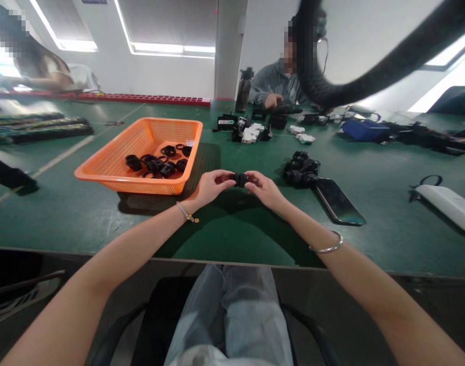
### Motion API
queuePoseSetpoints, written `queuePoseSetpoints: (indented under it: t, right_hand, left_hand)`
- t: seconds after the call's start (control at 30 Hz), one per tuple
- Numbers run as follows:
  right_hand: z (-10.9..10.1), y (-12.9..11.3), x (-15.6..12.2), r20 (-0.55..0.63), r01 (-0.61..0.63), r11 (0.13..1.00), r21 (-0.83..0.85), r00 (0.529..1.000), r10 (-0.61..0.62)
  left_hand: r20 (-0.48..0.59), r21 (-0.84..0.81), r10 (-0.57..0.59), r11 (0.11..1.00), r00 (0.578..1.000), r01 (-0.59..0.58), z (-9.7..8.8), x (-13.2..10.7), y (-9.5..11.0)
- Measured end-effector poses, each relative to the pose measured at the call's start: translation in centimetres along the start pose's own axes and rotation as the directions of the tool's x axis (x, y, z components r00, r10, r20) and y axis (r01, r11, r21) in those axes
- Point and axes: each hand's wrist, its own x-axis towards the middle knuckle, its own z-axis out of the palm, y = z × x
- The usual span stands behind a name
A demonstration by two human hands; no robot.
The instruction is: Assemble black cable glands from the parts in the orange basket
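Note:
Between my two hands, just above the green table, is a small black cylindrical plastic part. My left hand pinches its left end with thumb and fingers. The right end is gripped the same way by my right hand. Whether it is one piece or two joined pieces I cannot tell. An orange basket stands to the left of my left hand, with several similar black parts inside. Right of my right hand lies a pile of black parts.
A phone lies beside the pile, and a white case is farther right. White and black pieces sit beyond my hands near a dark bottle. A co-worker sits across the table. Wire bundles lie at far left.

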Motion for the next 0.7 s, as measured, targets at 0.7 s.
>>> queuePoseSetpoints:
  t: [0.7]
  right_hand:
    - [0.1, -1.6, -0.7, 0.027, 0.250, 0.916, -0.315, 0.967, -0.254]
  left_hand:
    - [0.294, -0.123, -0.072, 0.986, 0.953, 0.112, 1.1, -0.4, 0.3]
